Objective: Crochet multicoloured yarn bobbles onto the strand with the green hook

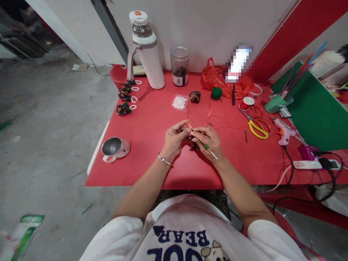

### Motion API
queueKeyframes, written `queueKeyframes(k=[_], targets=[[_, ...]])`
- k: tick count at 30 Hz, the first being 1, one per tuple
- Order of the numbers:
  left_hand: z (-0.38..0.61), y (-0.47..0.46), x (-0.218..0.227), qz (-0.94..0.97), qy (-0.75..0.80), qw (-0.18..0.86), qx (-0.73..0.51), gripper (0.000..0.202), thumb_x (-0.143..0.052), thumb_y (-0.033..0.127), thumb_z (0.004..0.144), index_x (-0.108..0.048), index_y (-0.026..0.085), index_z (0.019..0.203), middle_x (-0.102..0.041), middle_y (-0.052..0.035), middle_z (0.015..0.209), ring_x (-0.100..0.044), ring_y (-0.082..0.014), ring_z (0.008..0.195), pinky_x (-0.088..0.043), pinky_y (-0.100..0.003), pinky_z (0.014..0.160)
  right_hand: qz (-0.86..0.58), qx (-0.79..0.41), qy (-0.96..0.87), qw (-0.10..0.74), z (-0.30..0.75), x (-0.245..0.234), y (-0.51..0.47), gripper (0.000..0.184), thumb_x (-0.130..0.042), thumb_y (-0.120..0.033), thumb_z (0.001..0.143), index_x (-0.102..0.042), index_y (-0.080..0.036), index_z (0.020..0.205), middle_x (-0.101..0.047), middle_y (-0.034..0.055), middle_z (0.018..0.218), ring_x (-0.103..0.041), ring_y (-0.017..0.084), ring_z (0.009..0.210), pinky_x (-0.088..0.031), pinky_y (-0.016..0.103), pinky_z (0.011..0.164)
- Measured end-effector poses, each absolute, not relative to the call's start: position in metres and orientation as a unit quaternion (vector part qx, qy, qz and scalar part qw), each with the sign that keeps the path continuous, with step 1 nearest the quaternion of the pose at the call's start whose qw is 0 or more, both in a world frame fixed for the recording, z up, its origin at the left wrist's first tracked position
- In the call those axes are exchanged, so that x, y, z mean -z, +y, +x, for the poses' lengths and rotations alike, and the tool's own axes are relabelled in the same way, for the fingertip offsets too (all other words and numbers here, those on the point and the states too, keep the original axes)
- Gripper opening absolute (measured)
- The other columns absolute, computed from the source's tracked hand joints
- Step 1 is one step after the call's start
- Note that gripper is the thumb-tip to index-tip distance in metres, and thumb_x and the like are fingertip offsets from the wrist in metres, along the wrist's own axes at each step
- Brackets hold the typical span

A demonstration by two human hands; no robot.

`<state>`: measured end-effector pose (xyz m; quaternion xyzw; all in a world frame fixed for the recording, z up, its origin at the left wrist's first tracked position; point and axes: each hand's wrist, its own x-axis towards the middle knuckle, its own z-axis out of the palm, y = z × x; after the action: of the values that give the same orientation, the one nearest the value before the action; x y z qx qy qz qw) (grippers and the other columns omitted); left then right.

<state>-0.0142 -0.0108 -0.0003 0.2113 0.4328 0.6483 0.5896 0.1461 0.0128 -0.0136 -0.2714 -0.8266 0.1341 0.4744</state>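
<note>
My right hand (208, 142) is closed around a crochet hook (212, 152) with a green grip, its tip pointing toward my left hand. Thumb and fingers of my left hand (175, 137) pinch a dark multicoloured crochet piece (193, 144), with a yarn strand raised near the index finger. Much of the piece is hidden between the hands. From there yarn runs up to a multicoloured yarn ball (195, 96). Beside that ball lie a green yarn ball (216, 93) and a bag of white beads (179, 102).
Several crocheted pieces with bead loops (123, 108) line the left. A metal cup (115, 148), white thermos (149, 54) and clear jar (179, 67) stand nearby. Yellow-handled scissors (257, 129), red thread spool (246, 104), pink glue gun (285, 132) and power strip (308, 165) lie at right.
</note>
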Motion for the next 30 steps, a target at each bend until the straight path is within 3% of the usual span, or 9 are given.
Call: queueKeyframes(k=[5,12,14,18,24,30], targets=[[-0.011,-0.013,-0.002,0.188,0.407,0.622,-0.642,0.046,-0.093,0.023,0.055,-0.078,0.016,0.098,-0.061,0.0056,0.059,-0.042,-0.0024,0.043,-0.028,-0.017,0.042,-0.272,-0.093,-0.817,0.500,0.142,0.018,0.013,0.032,-0.066,-0.030,0.096,-0.069,-0.040,0.126,-0.072,0.0034,0.110,-0.067,0.018,0.095,-0.059,0.034,0.077],[0.000,-0.016,0.004,0.202,0.419,0.565,-0.682,0.049,-0.091,0.019,0.058,-0.077,0.019,0.105,-0.069,0.0031,0.069,-0.062,-0.0084,0.063,-0.050,-0.021,0.063,-0.279,-0.126,-0.798,0.519,0.142,0.023,0.012,0.036,-0.065,-0.028,0.097,-0.067,-0.042,0.130,-0.071,0.0050,0.112,-0.067,0.019,0.097,-0.058,0.036,0.076],[0.000,-0.016,0.004,0.179,0.401,0.596,-0.672,0.046,-0.090,0.018,0.059,-0.077,0.020,0.103,-0.067,0.0038,0.067,-0.055,-0.0053,0.054,-0.044,-0.017,0.054,-0.279,-0.116,-0.795,0.526,0.141,0.024,0.012,0.038,-0.066,-0.029,0.096,-0.067,-0.042,0.131,-0.072,0.0047,0.112,-0.067,0.020,0.096,-0.058,0.036,0.077],[-0.010,-0.014,0.003,0.123,0.344,0.709,-0.604,0.040,-0.088,0.014,0.060,-0.078,0.018,0.098,-0.055,0.0083,0.055,-0.027,0.0013,0.038,-0.019,-0.014,0.038,-0.241,-0.143,-0.794,0.540,0.144,0.021,0.015,0.037,-0.068,-0.034,0.094,-0.067,-0.044,0.130,-0.074,0.0028,0.109,-0.069,0.019,0.093,-0.060,0.036,0.078],[-0.023,-0.015,-0.005,0.160,0.354,0.709,-0.588,0.041,-0.089,0.012,0.058,-0.079,0.016,0.098,-0.056,0.0063,0.056,-0.024,0.0018,0.038,-0.013,-0.015,0.037,-0.246,-0.302,-0.783,0.484,0.161,0.005,0.025,0.022,-0.068,-0.039,0.094,-0.077,-0.036,0.113,-0.079,0.0022,0.109,-0.075,0.019,0.100,-0.060,0.039,0.092],[-0.025,-0.016,-0.010,0.198,0.397,0.682,-0.582,0.041,-0.089,0.014,0.056,-0.080,0.014,0.095,-0.064,0.0019,0.064,-0.026,0.0018,0.040,-0.011,-0.018,0.037,-0.268,-0.335,-0.774,0.465,0.172,-0.001,0.030,0.017,-0.070,-0.041,0.093,-0.079,-0.032,0.104,-0.081,0.0018,0.101,-0.076,0.019,0.095,-0.059,0.038,0.091]])
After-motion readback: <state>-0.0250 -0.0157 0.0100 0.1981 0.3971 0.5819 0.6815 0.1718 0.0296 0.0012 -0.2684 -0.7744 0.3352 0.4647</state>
